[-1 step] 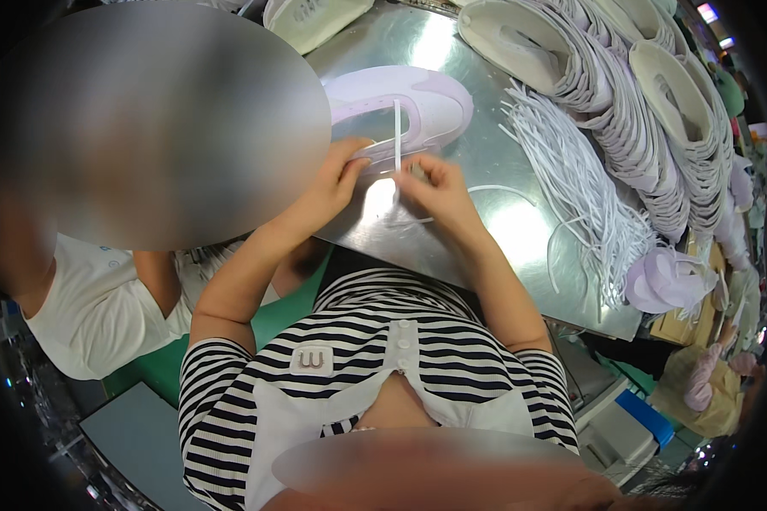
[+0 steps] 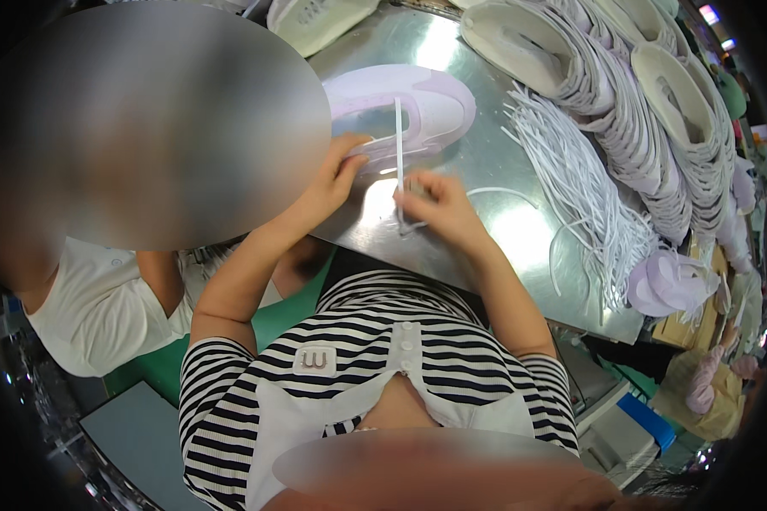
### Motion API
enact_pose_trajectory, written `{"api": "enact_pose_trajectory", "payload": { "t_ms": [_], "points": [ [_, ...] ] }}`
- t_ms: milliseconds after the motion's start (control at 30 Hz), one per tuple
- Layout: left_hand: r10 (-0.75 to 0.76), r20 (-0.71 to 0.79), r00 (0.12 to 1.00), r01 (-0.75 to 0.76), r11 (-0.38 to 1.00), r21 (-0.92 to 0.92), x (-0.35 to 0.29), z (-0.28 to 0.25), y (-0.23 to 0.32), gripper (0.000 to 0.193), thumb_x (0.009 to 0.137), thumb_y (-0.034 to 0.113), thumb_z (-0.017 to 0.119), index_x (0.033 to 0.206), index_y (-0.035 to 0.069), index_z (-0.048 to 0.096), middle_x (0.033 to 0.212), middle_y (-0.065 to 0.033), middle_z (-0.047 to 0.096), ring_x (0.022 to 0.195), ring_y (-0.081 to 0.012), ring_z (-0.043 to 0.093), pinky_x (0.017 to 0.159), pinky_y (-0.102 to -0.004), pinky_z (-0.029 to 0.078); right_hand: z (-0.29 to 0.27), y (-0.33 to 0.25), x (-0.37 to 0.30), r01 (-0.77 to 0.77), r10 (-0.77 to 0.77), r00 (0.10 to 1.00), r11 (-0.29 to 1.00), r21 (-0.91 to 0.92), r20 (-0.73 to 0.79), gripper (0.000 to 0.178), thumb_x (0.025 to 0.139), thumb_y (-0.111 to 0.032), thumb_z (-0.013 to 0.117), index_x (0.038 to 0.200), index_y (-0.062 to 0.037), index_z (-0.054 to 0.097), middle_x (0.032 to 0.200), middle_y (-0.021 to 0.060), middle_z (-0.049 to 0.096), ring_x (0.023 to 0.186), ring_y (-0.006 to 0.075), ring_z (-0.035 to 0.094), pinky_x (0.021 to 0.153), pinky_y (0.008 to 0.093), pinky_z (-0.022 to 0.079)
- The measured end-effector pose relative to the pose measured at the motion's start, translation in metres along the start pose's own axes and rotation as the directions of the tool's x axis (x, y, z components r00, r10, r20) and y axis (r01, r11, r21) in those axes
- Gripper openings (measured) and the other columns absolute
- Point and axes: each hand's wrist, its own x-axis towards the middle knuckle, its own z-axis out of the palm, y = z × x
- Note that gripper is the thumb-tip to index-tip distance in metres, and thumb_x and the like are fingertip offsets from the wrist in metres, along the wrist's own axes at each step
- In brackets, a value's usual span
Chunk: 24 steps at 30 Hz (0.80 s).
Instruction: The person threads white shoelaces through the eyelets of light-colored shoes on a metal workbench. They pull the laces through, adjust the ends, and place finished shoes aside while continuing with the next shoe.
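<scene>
A pale lilac and white shoe upper [image 2: 445,109] lies on the metal table ahead of me, its toe pointing right. My left hand [image 2: 341,175] pinches the upper's near edge between thumb and fingers. From the upper's opening a flat white shoelace [image 2: 400,140] runs taut toward me. My right hand [image 2: 439,204], slightly blurred, is closed on this lace, apart from the upper and nearer my body. The rest of the lace trails around that hand onto the table. A blurred oval covers the upper's left end.
A heap of white shoelaces [image 2: 567,192] lies on the metal table [image 2: 486,157] to the right. Beyond it stand stacks of shoe uppers [image 2: 614,119]. Folded lilac pieces [image 2: 669,285] sit at the right corner. A person in a white top [image 2: 115,311] is close on my left.
My right hand has drawn back toward my body, away from the upper, and a longer stretch of lace shows. My left hand stays on the upper.
</scene>
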Motion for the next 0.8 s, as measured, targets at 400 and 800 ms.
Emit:
{"api": "enact_pose_trajectory", "payload": {
  "t_ms": [400, 800],
  "points": [
    [-0.056, -0.365, 0.929, -0.029, 0.974, -0.223, 0.052, -0.065, -0.027, 0.027, 0.084, 0.02, 0.065, 0.107, 0.006, 0.067, 0.079, -0.0179, 0.067, 0.07, -0.0306, 0.066, 0.066, -0.0379, 0.05, -0.024, 0.019, -0.107, -0.129, 0.212, 0.97, 0.862, -0.49, 0.117, 0.013, 0.083, -0.01, 0.074, 0.089, 0.001, 0.07, 0.069, 0.0079, 0.065, 0.063, 0.0119, 0.057, 0.06, 0.0279, 0.046],
    [0.029, 0.324, 0.946, 0.019, 0.99, -0.143, 0.014, 0.019, -0.043, 0.028, 0.08, 0.022, 0.061, 0.105, 0.012, 0.069, 0.089, -0.0156, 0.07, 0.086, -0.0348, 0.067, 0.076, -0.0455, 0.052, -0.025, -0.054, -0.016, 0.269, -0.215, 0.949, 0.933, 0.238, -0.233, 0.009, 0.097, -0.008, 0.059, 0.105, -0.0043, 0.059, 0.073, -0.0023, 0.053, 0.05, -0.0012, 0.029, 0.044, 0.0163, 0.018]
  ]
}}
